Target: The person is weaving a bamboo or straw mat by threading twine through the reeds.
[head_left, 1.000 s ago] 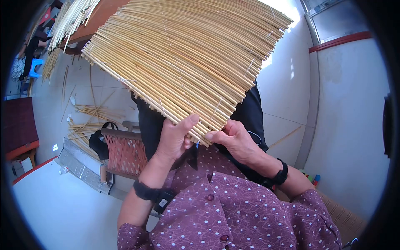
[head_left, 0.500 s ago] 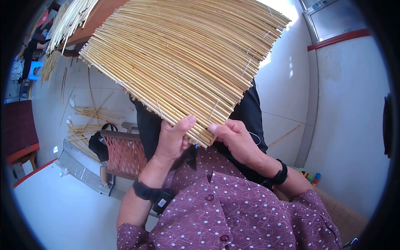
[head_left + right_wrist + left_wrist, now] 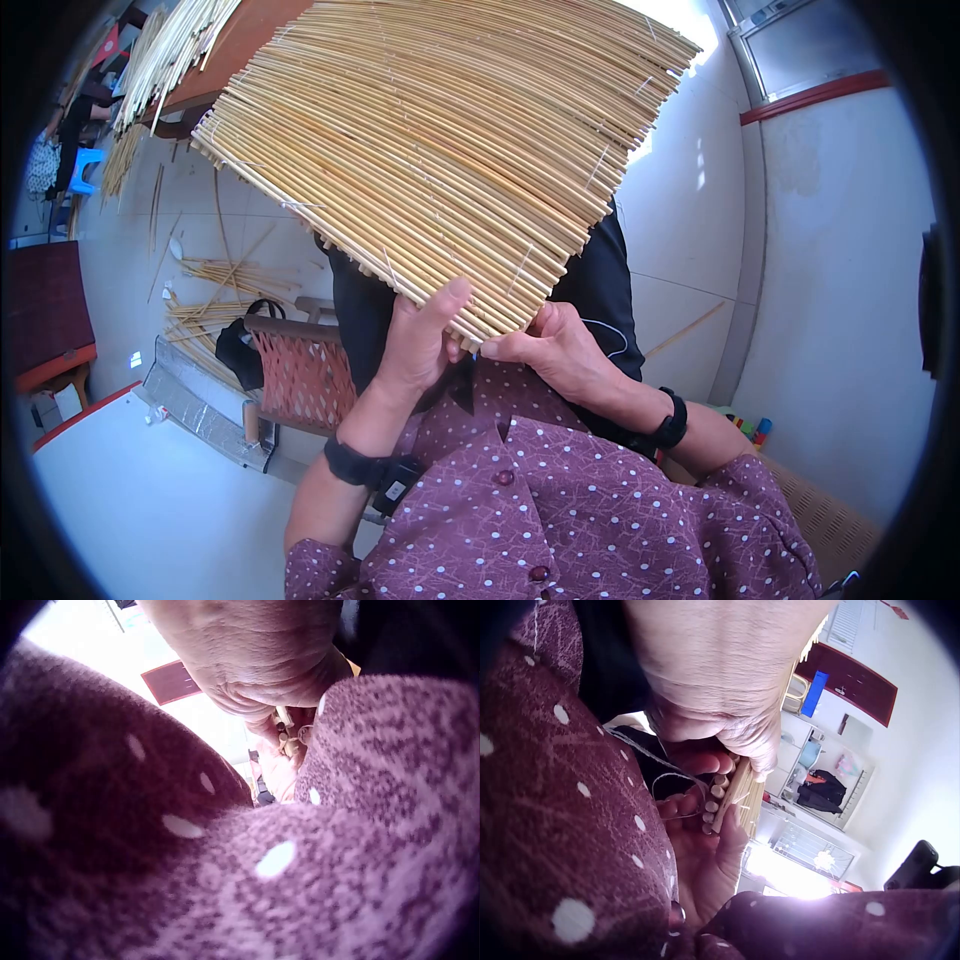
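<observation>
A mat of thin tan sticks bound with white thread (image 3: pixel 400 150) slopes across the lap, its near corner toward the shirt. The left hand (image 3: pixel 418 335) grips the near edge at that corner, thumb on top, fingers underneath. At the same corner, the right hand (image 3: pixel 560 350) pinches the edge, thumb on the stick ends and fingers below. In the left wrist view, round stick ends (image 3: pixel 714 796) show between the left hand (image 3: pixel 712 682) and the right hand (image 3: pixel 705 870), with loose white thread (image 3: pixel 660 759) beside them. The right wrist view shows mostly shirt and the right hand (image 3: pixel 255 660).
A woven-seat chair (image 3: pixel 300 370) stands left of the lap. Loose sticks (image 3: pixel 215 310) lie on the floor behind it. More sticks (image 3: pixel 180 45) rest on a brown table (image 3: pixel 235 50) at the upper left. A white surface (image 3: pixel 150 500) fills the lower left, a wall (image 3: pixel 840 200) the right.
The right thumb has slid from the top of the mat down to its near corner. The mat shifted slightly left, then back right. The left hand keeps its grip.
</observation>
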Tool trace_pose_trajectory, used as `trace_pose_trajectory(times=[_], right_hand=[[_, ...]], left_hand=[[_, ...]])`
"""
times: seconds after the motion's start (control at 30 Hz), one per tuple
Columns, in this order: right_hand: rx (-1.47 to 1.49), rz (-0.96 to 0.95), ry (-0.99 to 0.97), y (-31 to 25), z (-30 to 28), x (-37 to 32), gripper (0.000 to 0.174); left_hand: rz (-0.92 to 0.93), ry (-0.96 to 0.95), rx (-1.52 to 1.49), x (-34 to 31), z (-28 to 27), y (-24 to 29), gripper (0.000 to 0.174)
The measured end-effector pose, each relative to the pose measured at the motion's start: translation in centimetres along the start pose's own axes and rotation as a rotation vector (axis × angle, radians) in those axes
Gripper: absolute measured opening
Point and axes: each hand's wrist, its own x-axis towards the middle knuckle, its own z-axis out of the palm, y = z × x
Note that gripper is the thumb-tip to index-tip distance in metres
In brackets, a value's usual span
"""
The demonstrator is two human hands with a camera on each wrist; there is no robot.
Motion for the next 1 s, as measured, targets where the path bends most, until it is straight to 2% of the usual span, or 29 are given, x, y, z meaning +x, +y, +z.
trace_pose_trajectory(times=[0.03,0.1,0.23,0.3,0.43,0.5,0.53,0.57,0.67,0.83,1.0], right_hand=[[0.001,0.0,0.0,-0.1,0.1,0.0,0.028],[-0.03,-0.001,0.02,-0.5,0.2,-0.1,0.029],[0.006,-0.026,0.049,0.0,0.4,0.0,0.03],[0.007,-0.009,0.05,0.1,0.3,0.1,0.03],[-0.115,0.025,0.024,-0.4,-0.6,-0.3,0.032],[0.112,0.036,0.128,0.1,-1.1,-0.4,0.03],[0.28,-0.017,0.156,-0.4,-0.4,-0.3,0.031],[0.28,-0.017,0.158,-0.3,-0.3,-0.3,0.031],[0.226,-0.009,0.203,0.3,-0.2,0.0,0.028],[0.052,-0.021,0.094,0.2,-0.8,0.2,0.025],[0.0,-0.063,0.111,0.7,-0.6,0.8,0.026]], left_hand=[[0.0,0.0,0.001,0.1,0.0,0.0,0.024],[-0.024,0.044,-0.217,0.3,-0.1,-0.2,0.034],[0.085,0.122,-0.163,0.5,1.0,-0.4,0.042],[0.083,0.024,-0.119,0.5,0.8,-0.1,0.045],[0.109,0.01,-0.147,0.7,0.9,-0.4,0.04],[0.12,0.024,-0.155,0.6,1.1,-0.4,0.04],[0.132,0.035,-0.158,0.6,1.3,-0.4,0.039],[0.131,0.034,-0.159,0.6,1.3,-0.5,0.039],[0.136,0.059,-0.163,0.8,0.7,-0.9,0.037],[0.141,0.037,-0.167,0.8,0.4,-1.1,0.036],[0.137,0.063,-0.18,0.9,0.4,-1.1,0.036]])
